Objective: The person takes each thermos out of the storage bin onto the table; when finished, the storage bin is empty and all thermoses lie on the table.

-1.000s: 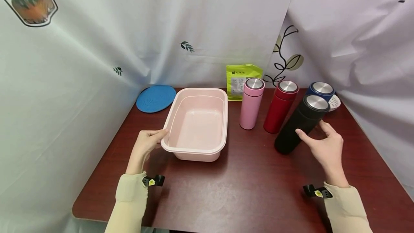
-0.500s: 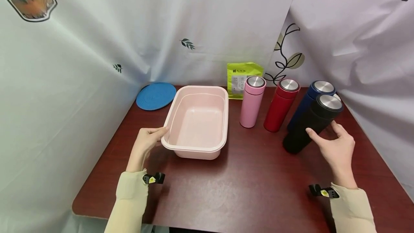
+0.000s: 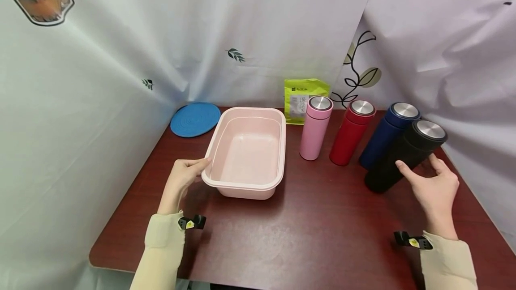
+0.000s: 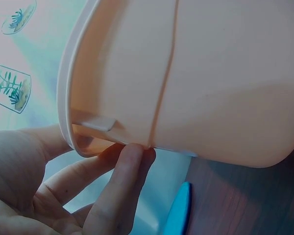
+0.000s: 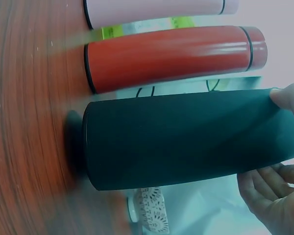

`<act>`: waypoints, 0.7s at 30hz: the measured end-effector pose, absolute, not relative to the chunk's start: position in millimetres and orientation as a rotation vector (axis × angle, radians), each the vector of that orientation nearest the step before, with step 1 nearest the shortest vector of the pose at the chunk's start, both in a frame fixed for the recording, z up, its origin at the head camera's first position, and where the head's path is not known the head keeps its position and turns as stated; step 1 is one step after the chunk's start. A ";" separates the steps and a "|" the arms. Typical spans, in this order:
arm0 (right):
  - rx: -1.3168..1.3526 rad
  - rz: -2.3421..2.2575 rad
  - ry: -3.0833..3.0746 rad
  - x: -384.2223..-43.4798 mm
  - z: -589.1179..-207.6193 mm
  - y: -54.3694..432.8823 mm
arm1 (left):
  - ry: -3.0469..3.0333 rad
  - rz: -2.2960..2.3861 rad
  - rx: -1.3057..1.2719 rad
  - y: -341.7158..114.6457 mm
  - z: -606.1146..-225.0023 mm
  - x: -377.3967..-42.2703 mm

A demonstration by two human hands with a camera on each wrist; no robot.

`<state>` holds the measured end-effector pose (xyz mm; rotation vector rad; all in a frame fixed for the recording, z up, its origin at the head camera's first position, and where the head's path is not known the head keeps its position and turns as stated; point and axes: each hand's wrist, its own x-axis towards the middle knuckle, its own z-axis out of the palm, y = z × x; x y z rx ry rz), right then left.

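My left hand (image 3: pixel 184 176) pinches the near-left rim of a pale pink plastic basin (image 3: pixel 246 158), thumb over the edge. In the left wrist view, the fingers (image 4: pixel 125 171) press on the basin's outer wall from below. My right hand (image 3: pixel 437 187) grips a black thermos (image 3: pixel 397 158) with a silver-topped lid, thumb on one side and fingers on the other. Beside its base, the right wrist view shows a dark shadow on the wood. The black thermos partly covers a blue thermos (image 3: pixel 380 140) behind it in the head view.
Left of the blue thermos stand a red thermos (image 3: pixel 350 138) and a pink thermos (image 3: pixel 314 133). A green packet (image 3: pixel 296 102) leans at the back curtain. A blue round mat (image 3: pixel 195 120) lies at the back left. The right wrist view shows a white openwork basket (image 5: pixel 153 210).
My right hand has carried the black thermos to the right, past the front of the blue thermos, which now shows more. The white basket has dropped out of the head view. My left hand stays put.
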<state>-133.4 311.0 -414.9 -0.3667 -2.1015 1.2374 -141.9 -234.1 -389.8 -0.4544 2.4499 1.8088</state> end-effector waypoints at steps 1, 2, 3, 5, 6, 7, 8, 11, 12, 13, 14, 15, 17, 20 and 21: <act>-0.370 1.233 -2.104 -133.3 -414.5 312.4 | 2.451 1.807 -0.454 -233.8 -390.0 -141.8; -0.372 1.225 -2.107 -133.2 -414.0 313.8 | 2.453 1.802 -0.457 -233.6 -390.0 -141.8; -0.372 1.215 -2.109 -133.0 -413.5 315.1 | 2.453 1.798 -0.461 -233.4 -390.0 -141.8; -0.383 1.211 -2.112 -132.4 -412.4 317.9 | 2.453 1.790 -0.467 -233.1 -390.0 -141.8; -0.388 1.207 -2.111 -132.4 -411.8 319.6 | 2.454 1.788 -0.468 -233.1 -389.9 -141.9; -0.388 1.206 -2.111 -132.5 -411.5 321.2 | 2.452 1.789 -0.471 -233.1 -390.0 -141.9; -0.389 1.204 -2.111 -132.7 -411.1 323.0 | 2.452 1.788 -0.472 -233.2 -390.0 -141.9; -0.400 1.203 -2.106 -133.9 -409.8 328.7 | 2.457 1.784 -0.467 -233.6 -389.2 -141.7; -0.401 1.201 -2.101 -134.6 -409.6 330.6 | 2.458 1.784 -0.465 -233.7 -388.8 -141.6; -0.404 1.199 -2.100 -135.1 -409.6 332.6 | 2.458 1.784 -0.465 -233.7 -388.5 -141.5; -0.412 1.200 -2.096 -135.7 -409.6 334.7 | 2.457 1.785 -0.462 -233.8 -388.4 -141.5; -0.415 1.202 -2.089 -136.6 -409.6 336.7 | 2.456 1.785 -0.464 -233.9 -388.2 -141.6; -0.423 1.205 -2.083 -138.7 -410.0 340.8 | 2.451 1.784 -0.470 -233.6 -388.3 -141.5; -0.436 1.221 -2.078 -142.6 -411.1 346.2 | 2.453 1.779 -0.484 -233.4 -388.9 -141.7; -0.440 1.226 -2.078 -144.2 -411.3 347.8 | 2.455 1.777 -0.488 -233.3 -389.2 -141.8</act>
